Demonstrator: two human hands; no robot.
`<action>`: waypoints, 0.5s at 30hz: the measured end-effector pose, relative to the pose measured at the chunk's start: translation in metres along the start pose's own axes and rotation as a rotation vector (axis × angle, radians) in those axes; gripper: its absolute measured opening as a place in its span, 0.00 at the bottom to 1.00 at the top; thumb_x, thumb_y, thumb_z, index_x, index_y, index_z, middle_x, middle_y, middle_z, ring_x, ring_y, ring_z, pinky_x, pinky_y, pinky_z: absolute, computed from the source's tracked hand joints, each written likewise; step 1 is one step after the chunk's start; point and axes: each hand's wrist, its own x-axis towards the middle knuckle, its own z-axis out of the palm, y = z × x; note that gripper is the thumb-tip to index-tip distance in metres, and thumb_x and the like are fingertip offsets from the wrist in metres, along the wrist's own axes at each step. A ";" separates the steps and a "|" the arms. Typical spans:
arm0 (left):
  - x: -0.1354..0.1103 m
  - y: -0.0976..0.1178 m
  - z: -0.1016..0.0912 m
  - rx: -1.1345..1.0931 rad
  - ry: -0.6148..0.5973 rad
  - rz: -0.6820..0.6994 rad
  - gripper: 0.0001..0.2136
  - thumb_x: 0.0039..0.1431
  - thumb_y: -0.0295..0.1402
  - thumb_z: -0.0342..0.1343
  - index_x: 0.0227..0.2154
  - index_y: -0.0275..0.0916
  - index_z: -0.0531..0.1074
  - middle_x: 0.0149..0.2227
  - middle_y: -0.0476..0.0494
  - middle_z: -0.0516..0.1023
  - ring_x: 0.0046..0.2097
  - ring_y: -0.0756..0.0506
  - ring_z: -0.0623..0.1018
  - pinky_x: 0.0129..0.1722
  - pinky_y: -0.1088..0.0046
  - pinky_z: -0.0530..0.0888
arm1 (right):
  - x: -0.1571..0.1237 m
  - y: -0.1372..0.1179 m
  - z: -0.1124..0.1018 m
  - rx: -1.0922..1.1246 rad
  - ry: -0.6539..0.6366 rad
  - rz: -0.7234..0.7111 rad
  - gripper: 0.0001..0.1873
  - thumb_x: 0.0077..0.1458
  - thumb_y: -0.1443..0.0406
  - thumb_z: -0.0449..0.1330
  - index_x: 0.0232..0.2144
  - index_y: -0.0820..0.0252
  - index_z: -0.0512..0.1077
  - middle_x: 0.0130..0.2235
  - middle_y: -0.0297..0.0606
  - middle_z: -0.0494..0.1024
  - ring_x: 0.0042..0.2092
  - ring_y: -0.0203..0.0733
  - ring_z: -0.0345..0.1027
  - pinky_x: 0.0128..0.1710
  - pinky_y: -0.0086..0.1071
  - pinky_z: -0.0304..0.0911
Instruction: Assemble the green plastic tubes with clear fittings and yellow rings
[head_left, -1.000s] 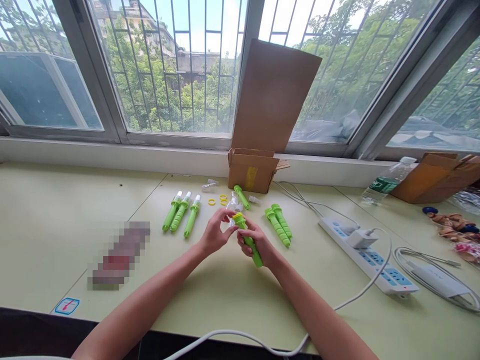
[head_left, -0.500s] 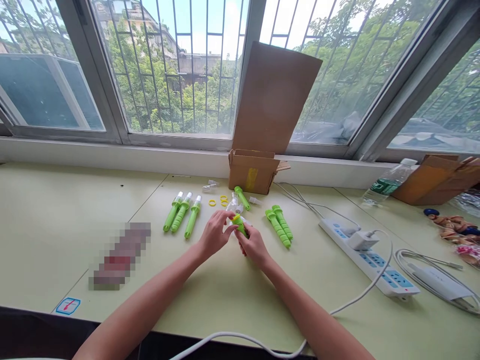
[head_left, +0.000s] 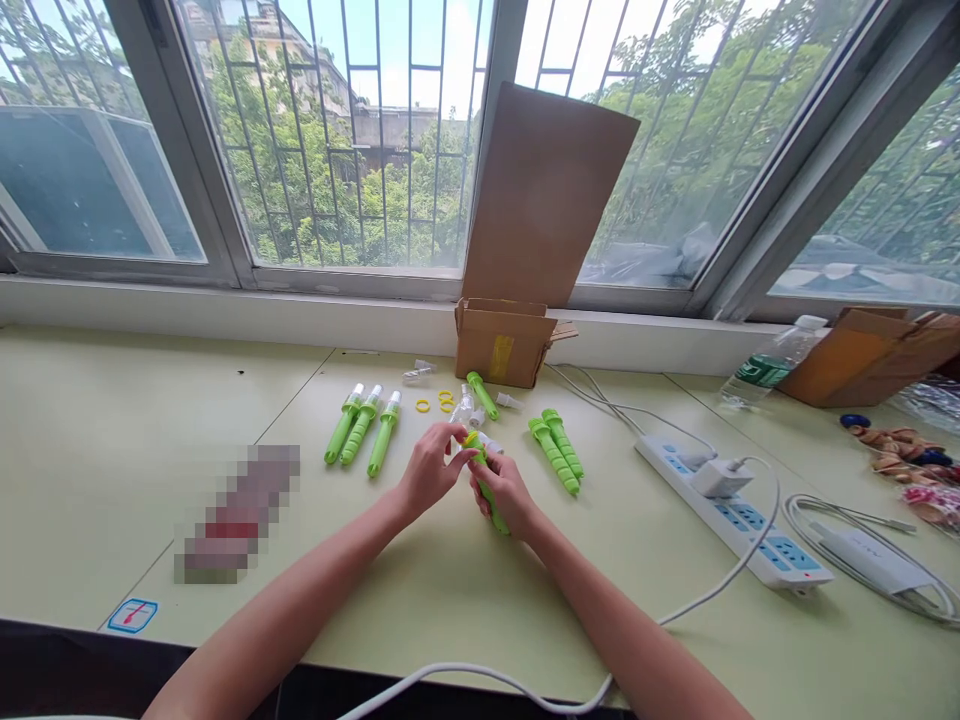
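"Green tube (head_left: 491,502): where is it?"

"Between the two hands, slanting, just above the table. The right hand (head_left: 505,490) is curled round its body; the left hand (head_left: 435,470) has thumb and fingers pinched at the yellow ring (head_left: 471,439) on its upper end."

"Anything changed there?"

"Yes. Half a second ago the right hand hid the tube's lower end; now that end shows below the palm. The things lying on the table keep their places."

"What's hard to see?"

"Fingers cover part of the ring, and the hands partly block the clear pieces (head_left: 466,400) behind them."

"And around those?"

"Loose yellow rings (head_left: 423,411) lie behind the left hand. Three clear-topped green tubes (head_left: 382,440) are off to the left, two plain green tubes (head_left: 553,458) to the right. Farther back stands a cardboard box (head_left: 487,340) with yellow tape."

"Any writing?"

"Nothing I can read. The bottle (head_left: 787,352) at far right has a green label (head_left: 762,370), too small to make out; the white adapter (head_left: 870,558) bears faint marks. A blue-edged sticker (head_left: 133,616) at near left shows a red mark, and a patch (head_left: 240,510) beyond it is pixelated."

"That cable (head_left: 450,668)?"

"It passes under the right forearm and along the table's near edge."
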 end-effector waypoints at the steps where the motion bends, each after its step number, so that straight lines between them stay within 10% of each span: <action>1: 0.000 0.000 -0.001 -0.006 0.001 0.008 0.07 0.56 0.35 0.57 0.36 0.41 0.66 0.35 0.46 0.73 0.30 0.49 0.70 0.34 0.71 0.69 | -0.001 -0.002 0.000 0.010 -0.003 0.001 0.20 0.49 0.49 0.58 0.31 0.59 0.64 0.17 0.24 0.64 0.13 0.29 0.54 0.10 0.24 0.51; 15: 0.000 -0.006 -0.004 -0.009 0.009 0.051 0.09 0.56 0.31 0.56 0.39 0.41 0.65 0.36 0.46 0.71 0.32 0.49 0.69 0.35 0.71 0.70 | 0.003 0.001 -0.001 -0.292 0.101 -0.080 0.14 0.52 0.53 0.57 0.31 0.58 0.67 0.18 0.28 0.65 0.14 0.34 0.59 0.12 0.27 0.54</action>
